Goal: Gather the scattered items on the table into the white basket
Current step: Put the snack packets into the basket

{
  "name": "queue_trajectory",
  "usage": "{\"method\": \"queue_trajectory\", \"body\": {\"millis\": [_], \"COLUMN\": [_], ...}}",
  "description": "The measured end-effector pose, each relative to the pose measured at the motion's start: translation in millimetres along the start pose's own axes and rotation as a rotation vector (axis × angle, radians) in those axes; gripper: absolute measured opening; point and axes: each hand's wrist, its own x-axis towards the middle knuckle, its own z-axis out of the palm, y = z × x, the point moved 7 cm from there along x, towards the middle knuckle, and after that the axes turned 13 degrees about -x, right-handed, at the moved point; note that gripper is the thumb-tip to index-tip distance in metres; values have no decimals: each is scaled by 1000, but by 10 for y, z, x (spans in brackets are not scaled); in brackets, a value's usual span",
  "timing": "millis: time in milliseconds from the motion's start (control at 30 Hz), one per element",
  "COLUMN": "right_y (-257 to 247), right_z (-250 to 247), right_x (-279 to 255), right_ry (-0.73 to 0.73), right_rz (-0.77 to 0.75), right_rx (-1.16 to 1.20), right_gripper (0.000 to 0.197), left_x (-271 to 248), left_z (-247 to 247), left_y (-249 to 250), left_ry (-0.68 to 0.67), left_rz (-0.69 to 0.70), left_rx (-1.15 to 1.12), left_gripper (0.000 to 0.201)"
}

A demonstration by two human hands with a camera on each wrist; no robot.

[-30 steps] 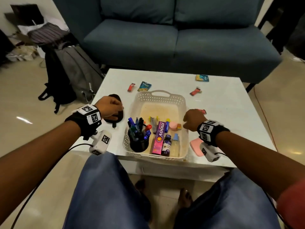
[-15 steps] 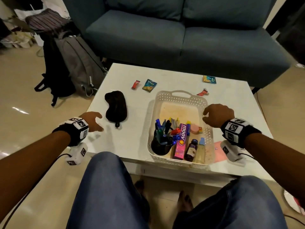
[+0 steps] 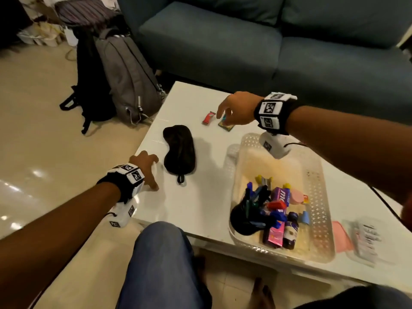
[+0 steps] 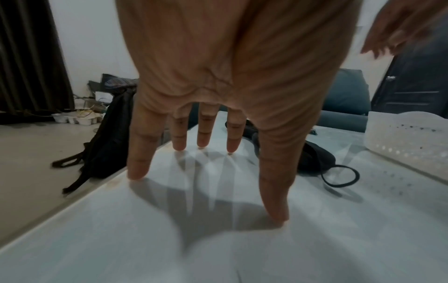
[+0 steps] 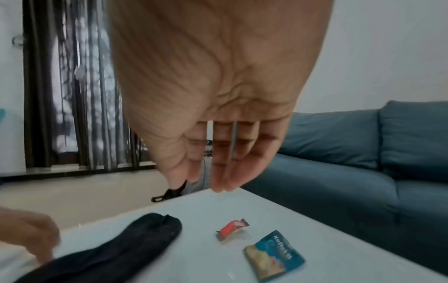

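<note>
**Inspector:** Two hands in view, neither holding anything. Left hand [image 3: 146,167] rests at the table's [image 3: 196,204] 9 o'clock edge, fingers [image 4: 139,153] straight and spread, tips touching the white top, thumb likewise.

**Clerk:** And the right?

**Inspector:** Right hand [image 3: 237,109] hovers above the table towards 12 o'clock, fingers loosely extended and slightly apart, clear of the surface. Directly beneath it lies a blue-and-tan sachet [image 5: 274,254]; a red candy wrapper [image 5: 232,228] lies just beside that, at the sachet's 9 o'clock. Neither is touched.

**Clerk:** Position of the white basket?

**Inspector:** White basket [image 3: 321,197] stands on the table at about 4 o'clock, perforated walls, far end under the right wrist. Its near end holds a black pen cup [image 3: 245,219], a pink tube box [image 3: 276,233], a dark bottle [image 3: 291,233] and smaller pieces I cannot identify.

**Clerk:** Loose items otherwise?

**Inspector:** A black eye mask [image 3: 179,149] lies flat between left hand and basket, near the hand, not touching it. At the basket's 3 o'clock, a pink flat item [image 3: 341,237] and a blister strip [image 3: 365,239], blurred.
</note>
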Motion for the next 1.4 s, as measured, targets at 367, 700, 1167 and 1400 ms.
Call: {"method": "queue_trajectory", "body": {"millis": [367,700,1167,1400], "right_y": [-256,-477,226,-319], "right_z": [767,832,1076,950], "right_x": [1572,1631,1547,1511], "right_ry": [-192,-117,-343,-304], "right_rz": [57,129,252,88], "right_rx": [-3,-45,-59,-188], "right_gripper": [58,17,40,27], "left_x": [166,111,131,156], "left_z": [39,-13,-31,-12], "left_y": [-14,74,99,58], "left_ry": [-17,-25,-21,-5], "left_rz": [1,-3,-30,-44], "left_rx": [-13,25,1,-19], "left_gripper": [103,98,88,91]}}
